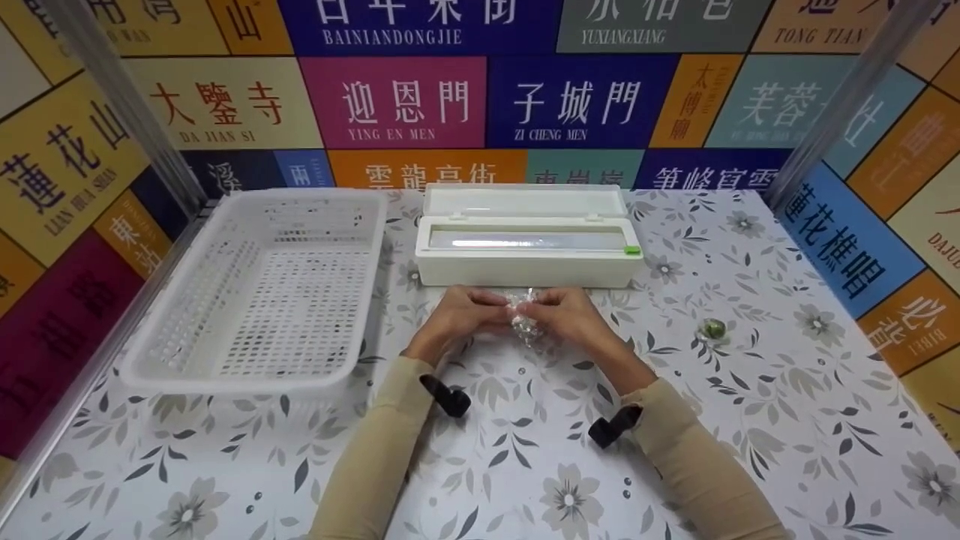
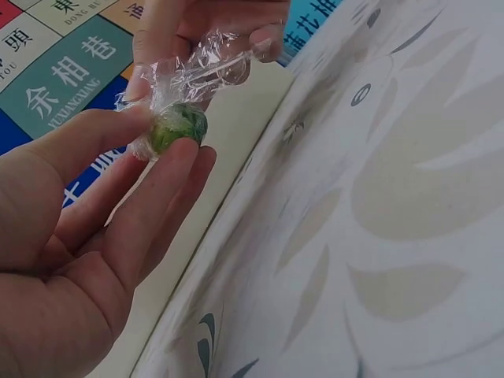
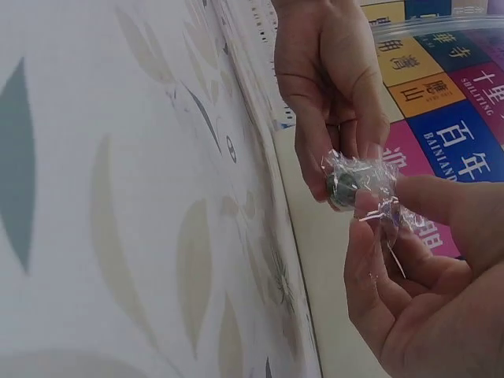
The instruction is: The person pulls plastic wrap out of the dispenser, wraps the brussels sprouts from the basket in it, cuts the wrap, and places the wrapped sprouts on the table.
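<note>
Both hands meet just in front of the white cling film box [image 1: 525, 271]. My left hand [image 1: 466, 315] pinches a small round mottled-green ball [image 2: 179, 128] between thumb and fingertips, as the left wrist view shows. Clear crinkled cling film [image 2: 206, 72] covers part of the ball and bunches up beside it. Opposite, my right hand [image 3: 441, 272] pinches that gathered film with thumb and fingers. From the head view, fingers and film hide the ball.
A white perforated basket [image 1: 251, 386] stands to the left. The film box's hinged lid [image 1: 525, 201] is raised, with a green slider [image 1: 632, 250] at its right end. Another green ball [image 1: 711, 328] in clear film lies to the right on the floral tablecloth [image 1: 562, 450].
</note>
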`<state>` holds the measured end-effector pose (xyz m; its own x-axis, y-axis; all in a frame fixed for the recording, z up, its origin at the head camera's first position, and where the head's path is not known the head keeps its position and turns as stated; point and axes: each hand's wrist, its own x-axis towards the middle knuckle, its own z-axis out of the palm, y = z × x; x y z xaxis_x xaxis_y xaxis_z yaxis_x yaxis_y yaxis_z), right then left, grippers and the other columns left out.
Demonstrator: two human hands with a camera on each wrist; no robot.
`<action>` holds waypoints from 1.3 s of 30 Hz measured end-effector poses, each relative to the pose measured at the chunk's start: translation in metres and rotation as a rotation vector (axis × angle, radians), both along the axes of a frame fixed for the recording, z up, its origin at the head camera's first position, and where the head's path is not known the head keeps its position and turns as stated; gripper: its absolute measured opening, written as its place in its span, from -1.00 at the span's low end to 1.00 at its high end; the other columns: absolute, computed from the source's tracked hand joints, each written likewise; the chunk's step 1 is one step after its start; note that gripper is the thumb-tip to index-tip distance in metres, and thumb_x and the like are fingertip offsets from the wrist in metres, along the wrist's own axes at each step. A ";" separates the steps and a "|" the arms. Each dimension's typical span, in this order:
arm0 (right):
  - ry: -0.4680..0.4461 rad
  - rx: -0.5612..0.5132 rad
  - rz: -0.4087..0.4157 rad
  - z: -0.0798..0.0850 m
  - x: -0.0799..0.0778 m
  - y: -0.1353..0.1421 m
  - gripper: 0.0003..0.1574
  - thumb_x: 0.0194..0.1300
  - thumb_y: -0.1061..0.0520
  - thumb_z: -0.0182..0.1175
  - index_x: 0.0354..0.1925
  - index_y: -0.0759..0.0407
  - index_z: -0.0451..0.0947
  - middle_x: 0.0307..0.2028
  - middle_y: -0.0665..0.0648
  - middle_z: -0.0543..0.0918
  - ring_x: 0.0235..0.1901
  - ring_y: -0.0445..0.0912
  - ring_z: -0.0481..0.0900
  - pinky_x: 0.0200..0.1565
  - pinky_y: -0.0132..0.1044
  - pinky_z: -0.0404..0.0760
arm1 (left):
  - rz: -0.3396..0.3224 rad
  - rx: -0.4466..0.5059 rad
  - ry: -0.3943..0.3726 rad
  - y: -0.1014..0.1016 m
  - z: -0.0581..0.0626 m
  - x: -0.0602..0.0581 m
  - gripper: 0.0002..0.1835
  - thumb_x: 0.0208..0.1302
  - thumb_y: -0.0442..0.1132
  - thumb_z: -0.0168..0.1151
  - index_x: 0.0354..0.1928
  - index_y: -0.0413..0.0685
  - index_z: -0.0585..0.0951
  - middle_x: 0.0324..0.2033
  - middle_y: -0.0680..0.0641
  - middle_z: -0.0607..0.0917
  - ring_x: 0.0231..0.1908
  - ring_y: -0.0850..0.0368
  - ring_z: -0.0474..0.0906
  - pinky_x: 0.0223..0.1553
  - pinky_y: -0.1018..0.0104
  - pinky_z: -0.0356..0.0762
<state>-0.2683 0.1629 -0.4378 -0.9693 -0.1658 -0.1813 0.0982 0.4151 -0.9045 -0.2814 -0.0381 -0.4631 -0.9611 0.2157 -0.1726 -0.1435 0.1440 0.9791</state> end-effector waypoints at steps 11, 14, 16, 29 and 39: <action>0.037 -0.012 -0.016 -0.001 0.001 0.001 -0.49 0.18 0.11 0.46 0.06 0.25 0.59 -0.06 0.22 0.74 -0.40 -0.22 0.66 -0.31 -0.35 0.70 | -0.083 -0.007 0.069 -0.003 -0.002 0.004 -0.72 0.14 -0.29 0.46 -0.09 -0.19 0.75 -0.11 -0.15 0.78 -0.12 0.09 0.69 -0.01 0.33 0.67; 0.151 0.019 0.054 0.002 0.003 0.003 -0.56 0.21 0.15 0.43 0.06 0.20 0.64 0.04 0.25 0.67 -0.38 -0.16 0.66 -0.33 -0.30 0.72 | -0.093 0.063 0.042 -0.003 -0.004 0.004 -0.73 0.25 -0.32 0.35 -0.02 -0.25 0.72 -0.12 -0.21 0.79 -0.15 0.06 0.75 0.02 0.26 0.71; 0.226 0.050 0.122 0.006 0.005 0.004 -0.61 0.23 0.17 0.41 0.05 0.16 0.68 0.05 0.24 0.66 -0.37 -0.10 0.68 -0.35 -0.32 0.71 | -0.083 0.117 0.023 -0.003 -0.005 0.003 -0.72 0.30 -0.35 0.29 0.01 -0.33 0.68 -0.15 -0.28 0.79 -0.21 0.03 0.79 -0.02 0.18 0.74; 0.342 0.293 0.287 0.010 0.008 0.005 -0.55 0.11 0.12 0.51 -0.03 0.18 0.63 -0.05 0.20 0.71 -0.19 0.08 0.74 -0.21 -0.26 0.69 | -0.083 0.197 -0.025 -0.003 -0.006 0.003 -0.73 0.30 -0.44 0.23 0.01 -0.42 0.65 -0.26 -0.22 0.81 -0.34 0.12 0.78 -0.02 0.10 0.75; 0.301 0.166 0.127 0.007 0.006 0.000 -0.81 0.16 0.18 0.47 -0.23 0.19 0.73 -0.32 0.15 0.79 -0.38 -0.23 0.63 -0.34 -0.45 0.60 | -0.170 0.236 -0.024 -0.004 -0.007 0.002 -0.67 0.28 -0.40 0.31 0.08 -0.36 0.64 -0.04 -0.30 0.75 -0.13 -0.01 0.78 0.11 0.05 0.68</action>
<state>-0.2618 0.1633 -0.4308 -0.9571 -0.2801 0.0740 -0.2234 0.5508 -0.8042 -0.2795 -0.0418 -0.4699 -0.9040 0.4102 -0.1203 -0.1601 -0.0637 0.9850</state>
